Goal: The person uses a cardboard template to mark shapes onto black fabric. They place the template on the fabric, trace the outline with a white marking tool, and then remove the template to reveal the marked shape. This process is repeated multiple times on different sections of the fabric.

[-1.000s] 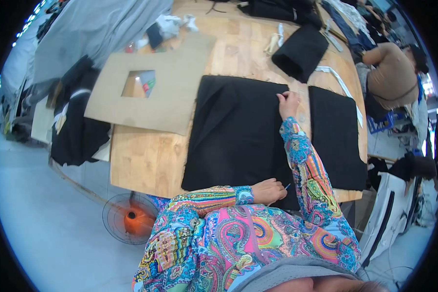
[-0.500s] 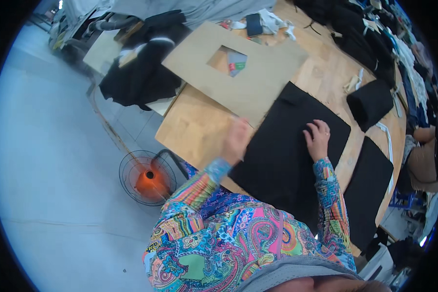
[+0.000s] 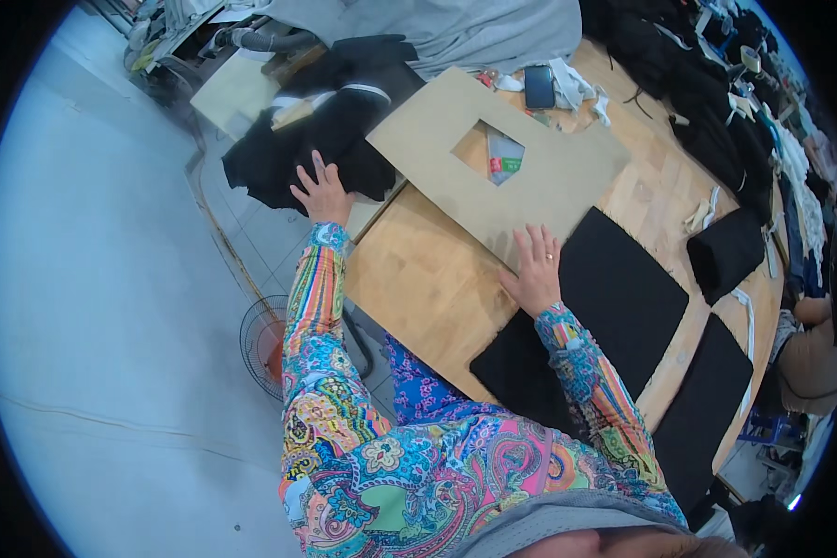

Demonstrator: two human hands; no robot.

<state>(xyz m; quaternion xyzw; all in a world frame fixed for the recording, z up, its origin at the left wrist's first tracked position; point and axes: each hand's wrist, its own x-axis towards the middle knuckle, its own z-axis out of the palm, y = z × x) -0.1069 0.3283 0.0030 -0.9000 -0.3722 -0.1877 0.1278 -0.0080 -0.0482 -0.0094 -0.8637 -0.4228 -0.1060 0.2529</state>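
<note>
My left hand (image 3: 325, 193) reaches out to the far left, fingers spread on the edge of a pile of black cloth (image 3: 274, 167). Flat on the table, my right hand (image 3: 536, 272) rests with its fingers stretched over the near edge of a tan cardboard template (image 3: 567, 167). A window-like hole is cut through that template. Beside the right hand and under its wrist lies a black fabric panel (image 3: 623, 288). Neither hand grips anything that I can see.
The wooden table (image 3: 414, 279) also bears a second black panel (image 3: 702, 400), a folded black piece (image 3: 725, 251), a dark phone (image 3: 538, 86) and white scraps (image 3: 572, 88). A fan (image 3: 262, 344) stands on the floor at left. Another person's arm (image 3: 809, 344) shows at the right edge.
My left hand has swung left and away from the table's edge onto the black cloth pile. The right hand has gone from the black panel leftward to the cardboard. The whole view has shifted slightly.
</note>
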